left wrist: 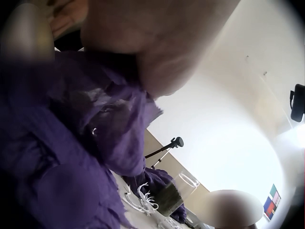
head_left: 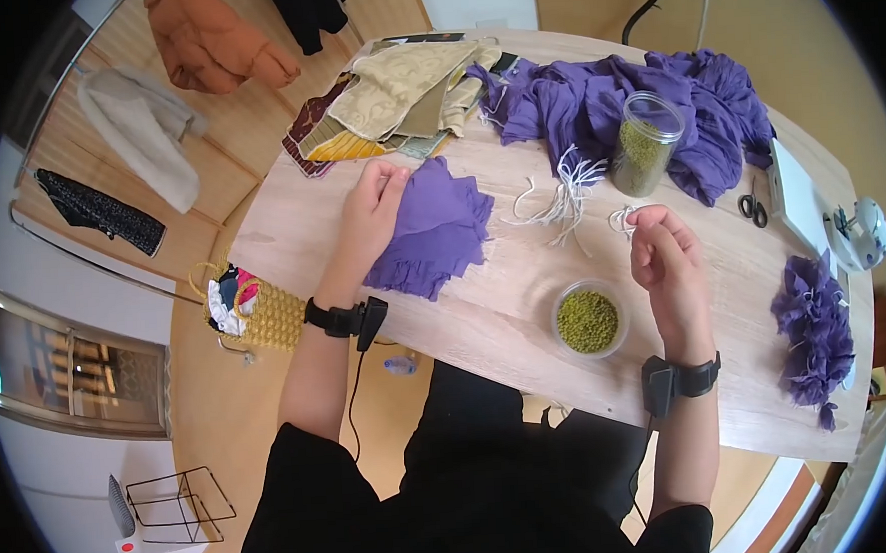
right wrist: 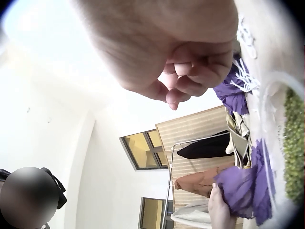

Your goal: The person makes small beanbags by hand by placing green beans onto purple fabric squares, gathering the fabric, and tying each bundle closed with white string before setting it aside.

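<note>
In the head view my left hand (head_left: 374, 198) grips the upper left edge of a piece of purple cloth (head_left: 438, 217) with frayed edges. The cloth hangs in folds below that hand in the left wrist view. My right hand (head_left: 668, 255) is raised over the table to the right, well apart from the cloth. Its fingers are curled and the thumb tip meets the index fingertip; I cannot tell whether something thin is pinched there. A loop of white string (head_left: 617, 221) shows beside those fingertips. Nearer me stands a round tub of green beans (head_left: 588, 321).
Behind the hands are a bundle of white strings (head_left: 565, 202), a clear jar (head_left: 647, 146) partly filled with green beans and a large purple cloth heap (head_left: 694, 93). Folded fabrics (head_left: 393, 94) lie at the back left. Black scissors (head_left: 753, 210) and gathered purple cloth (head_left: 812, 332) are at right.
</note>
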The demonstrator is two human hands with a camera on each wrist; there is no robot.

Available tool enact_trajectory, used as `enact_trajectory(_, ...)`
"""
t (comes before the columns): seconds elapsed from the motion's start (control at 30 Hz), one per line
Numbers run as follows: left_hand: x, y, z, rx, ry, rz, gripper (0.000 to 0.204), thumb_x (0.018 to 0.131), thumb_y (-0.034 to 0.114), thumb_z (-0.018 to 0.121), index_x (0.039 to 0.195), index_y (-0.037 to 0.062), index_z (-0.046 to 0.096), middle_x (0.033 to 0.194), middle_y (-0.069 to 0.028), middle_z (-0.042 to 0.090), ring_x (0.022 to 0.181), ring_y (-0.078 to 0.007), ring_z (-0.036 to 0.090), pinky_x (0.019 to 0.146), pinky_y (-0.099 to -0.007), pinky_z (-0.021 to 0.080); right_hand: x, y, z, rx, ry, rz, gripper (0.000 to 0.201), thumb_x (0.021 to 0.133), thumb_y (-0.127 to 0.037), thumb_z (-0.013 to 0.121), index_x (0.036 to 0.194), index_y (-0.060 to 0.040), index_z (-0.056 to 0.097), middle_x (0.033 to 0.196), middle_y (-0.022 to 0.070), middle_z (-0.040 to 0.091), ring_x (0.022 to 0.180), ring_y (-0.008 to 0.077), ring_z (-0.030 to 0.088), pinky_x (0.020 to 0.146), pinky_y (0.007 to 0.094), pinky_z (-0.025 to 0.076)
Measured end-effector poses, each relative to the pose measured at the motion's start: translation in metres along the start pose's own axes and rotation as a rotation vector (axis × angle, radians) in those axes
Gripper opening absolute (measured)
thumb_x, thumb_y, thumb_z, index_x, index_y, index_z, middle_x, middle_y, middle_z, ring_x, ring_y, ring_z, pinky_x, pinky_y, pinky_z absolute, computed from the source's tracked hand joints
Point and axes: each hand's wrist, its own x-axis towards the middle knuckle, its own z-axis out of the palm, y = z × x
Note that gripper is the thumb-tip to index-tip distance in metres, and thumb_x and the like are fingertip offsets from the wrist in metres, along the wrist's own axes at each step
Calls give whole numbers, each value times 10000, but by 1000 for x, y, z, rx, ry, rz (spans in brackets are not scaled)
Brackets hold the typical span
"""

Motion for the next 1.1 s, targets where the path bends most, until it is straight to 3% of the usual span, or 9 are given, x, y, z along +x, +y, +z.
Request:
enact_trajectory(0.1, 2, 8, -9, -96, -175, -117, 258, 1025, 258, 743, 1103, 42, 626, 924, -60, 708, 835, -113, 626, 729, -305, 503, -1, 0, -1, 12, 1, 2, 174, 1064, -228, 611, 1073, -80, 702, 694, -77, 508, 572, 15, 381, 527, 203, 261)
enact_trajectory(0.27, 2, 15, -23, -41, -325, 65, 370, 905, 221, 876, 1112, 12, 653, 1002, -36, 711, 914, -98, 621, 817, -250, 522, -1, 1, 0, 0, -9, 21, 166, 1064, -211, 603, 1085, -77, 699, 710, -71, 516, 575, 19, 390, 528, 205, 271)
enact_trajectory(0.5, 9, 73, -6, -269, -410, 63, 176, 980, 81, 771, 1100, 15, 660, 1047, -17, 711, 940, -64, 652, 834, -227, 536, -3, 1, 0, 18, -96, 0, 180, 1054, -208, 628, 1148, -69, 693, 745, -65, 534, 615, 19, 430, 543, 197, 307)
enact_trajectory(0.57, 2, 105, 16, -565, -489, 107, 125, 1019, 68, 719, 1083, 7, 631, 991, 10, 695, 893, -49, 623, 812, -216, 524, -8, -2, 10, -47, -121, -79, 331, 1013, -231, 695, 1298, -65, 666, 907, -32, 586, 743, 29, 522, 592, 191, 377)
enact_trajectory(0.6, 1, 116, 29, -630, -530, 141, 137, 1019, 66, 715, 1108, 4, 631, 1000, -6, 709, 933, -68, 662, 840, -232, 548, -9, -3, 6, -82, -196, -104, 674, 941, -267, 790, 1530, -73, 526, 1237, 41, 618, 1060, 112, 616, 810, 252, 502)
enact_trajectory(0.73, -1, 151, 73, -702, -826, 265, 150, 1018, 52, 715, 1136, -4, 642, 1112, -33, 724, 1024, -82, 685, 902, -249, 555, -5, 5, 7, -18, -424, -215, 1063, 847, -293, 890, 1686, -76, 274, 1632, 133, 427, 1500, 259, 417, 1193, 439, 367)
enact_trajectory(0.97, 9, 154, 113, -542, -791, 301, 211, 924, 22, 809, 1074, 16, 660, 946, 28, 644, 868, -30, 615, 766, -205, 506, -8, -1, 4, 2, -236, 176, 467, 1004, -111, 736, 1423, 35, 589, 1259, 74, 727, 1105, 117, 694, 973, 271, 543)
enact_trajectory(1.07, 13, 142, 121, -385, -671, 140, 225, 923, 31, 812, 1083, 22, 655, 971, 28, 651, 835, -29, 580, 764, -198, 489, -6, 1, 3, 206, -126, 126, 326, 1017, -112, 713, 1313, 16, 661, 1174, 68, 755, 1020, 111, 717, 911, 268, 567)
enact_trajectory(1.1, 16, 125, 132, -342, -442, 257, 218, 934, 35, 803, 1093, 28, 654, 974, 28, 653, 838, -27, 579, 765, -196, 483, 0, 5, -5, 260, -50, 152, 306, 1022, -124, 707, 1297, 3, 665, 1167, 70, 756, 1013, 121, 723, 908, 274, 572)
